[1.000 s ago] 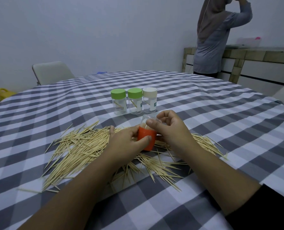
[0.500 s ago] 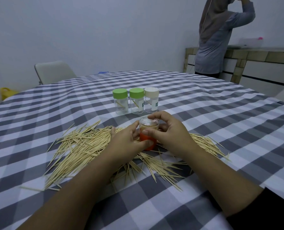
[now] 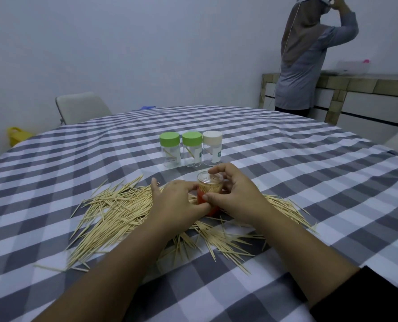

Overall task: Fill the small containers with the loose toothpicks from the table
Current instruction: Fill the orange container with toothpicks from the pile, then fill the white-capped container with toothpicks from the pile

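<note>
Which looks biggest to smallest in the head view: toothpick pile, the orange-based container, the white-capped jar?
1. toothpick pile, largest by far.
2-3. orange-based container and white-capped jar look alike; the container sits nearer, half hidden, so unranked.

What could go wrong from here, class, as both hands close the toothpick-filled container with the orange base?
1. The orange-based clear container, gripped by the left hand and right hand, stands amid the loose wooden toothpicks; it may tip and spill.
2. A forearm could sweep toothpicks off the grey checked tablecloth.
3. The three clear capped jars stand just behind; a reach could topple them.
</note>
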A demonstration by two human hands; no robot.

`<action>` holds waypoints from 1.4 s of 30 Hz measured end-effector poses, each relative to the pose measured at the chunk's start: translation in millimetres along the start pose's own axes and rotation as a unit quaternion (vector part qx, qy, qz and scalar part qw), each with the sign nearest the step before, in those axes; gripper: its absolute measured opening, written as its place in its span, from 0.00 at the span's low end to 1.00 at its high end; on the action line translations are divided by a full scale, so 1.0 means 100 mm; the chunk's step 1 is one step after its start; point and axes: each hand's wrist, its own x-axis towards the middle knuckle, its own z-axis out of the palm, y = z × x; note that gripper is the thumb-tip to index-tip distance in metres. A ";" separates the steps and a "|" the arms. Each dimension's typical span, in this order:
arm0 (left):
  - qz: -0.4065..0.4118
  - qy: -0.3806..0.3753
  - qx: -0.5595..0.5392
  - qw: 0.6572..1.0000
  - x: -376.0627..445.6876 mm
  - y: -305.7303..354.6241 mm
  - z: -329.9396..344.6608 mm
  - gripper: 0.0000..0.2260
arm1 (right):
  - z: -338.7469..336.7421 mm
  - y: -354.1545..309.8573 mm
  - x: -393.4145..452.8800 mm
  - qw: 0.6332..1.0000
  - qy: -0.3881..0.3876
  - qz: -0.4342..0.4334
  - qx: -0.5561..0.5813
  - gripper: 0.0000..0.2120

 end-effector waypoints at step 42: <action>0.025 0.079 -0.071 0.994 -0.06 0.25 -0.10 0.37 | 0.03 -0.23 -0.17 0.993 0.107 0.018 -0.049 0.29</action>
